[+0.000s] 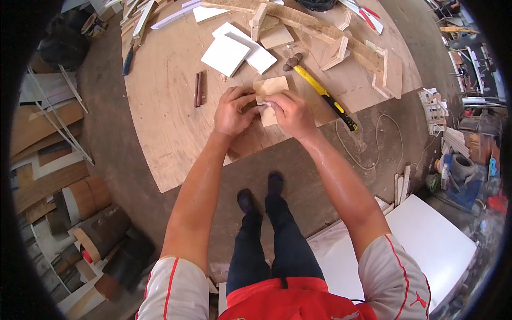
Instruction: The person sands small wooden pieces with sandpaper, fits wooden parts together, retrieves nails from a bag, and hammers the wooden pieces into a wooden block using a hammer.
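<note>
Both hands meet near the front edge of the wooden worktable. Between them is a thin tan sheet that looks like sandpaper; part of it shows above the fingers and part below. My left hand has its fingers bent and pinches the sheet's left side. From the right, my right hand grips its middle with thumb and fingers. The exact fold or tear line is hidden by the fingertips. Just right of my right hand lies a hammer with a yellow and black handle. Two dark brown sticks lie left of my left hand.
White panels lie beyond the hands. Small wooden brackets stand along a long timber strip. Red-handled pliers are at the far right, a blue-handled tool at the left edge. A cord loops on the floor.
</note>
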Demonstrator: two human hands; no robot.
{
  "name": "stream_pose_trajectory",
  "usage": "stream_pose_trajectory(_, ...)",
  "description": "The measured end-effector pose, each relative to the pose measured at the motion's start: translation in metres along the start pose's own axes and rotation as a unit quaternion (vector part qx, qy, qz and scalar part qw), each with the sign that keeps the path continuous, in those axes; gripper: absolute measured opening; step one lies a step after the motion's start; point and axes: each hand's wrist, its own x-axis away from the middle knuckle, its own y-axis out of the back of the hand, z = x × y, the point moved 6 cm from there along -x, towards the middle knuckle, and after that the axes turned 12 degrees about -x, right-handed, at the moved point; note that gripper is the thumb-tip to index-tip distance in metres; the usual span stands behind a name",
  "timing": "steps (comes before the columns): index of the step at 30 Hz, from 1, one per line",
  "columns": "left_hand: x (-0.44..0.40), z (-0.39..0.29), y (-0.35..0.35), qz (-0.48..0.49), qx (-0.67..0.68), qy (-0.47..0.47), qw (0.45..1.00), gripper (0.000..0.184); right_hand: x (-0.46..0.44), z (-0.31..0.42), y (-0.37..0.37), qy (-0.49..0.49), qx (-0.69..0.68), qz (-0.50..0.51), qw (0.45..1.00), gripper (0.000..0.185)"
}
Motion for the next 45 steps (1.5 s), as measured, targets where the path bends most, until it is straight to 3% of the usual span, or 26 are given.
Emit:
stream_pose_trajectory(11,0.002,0.002,-0.002,-0.027,-0.023,-0.004,0.999,0.031,0.005,-0.004,-0.006,0.008,0.008,-0.021,1.0,0.007)
stream_pose_trajectory(17,0.003,-0.001,0.0,-0.031,-0.022,-0.005,0.999,0.028,0.005,-0.002,-0.005,0.066,0.021,-0.01,0.998,0.009)
stream_pose_trajectory(45,0.004,0.0,-0.001,-0.027,-0.028,-0.022,0.999,0.033,0.013,-0.019,-0.002,-0.03,0.009,-0.031,0.999,0.014)
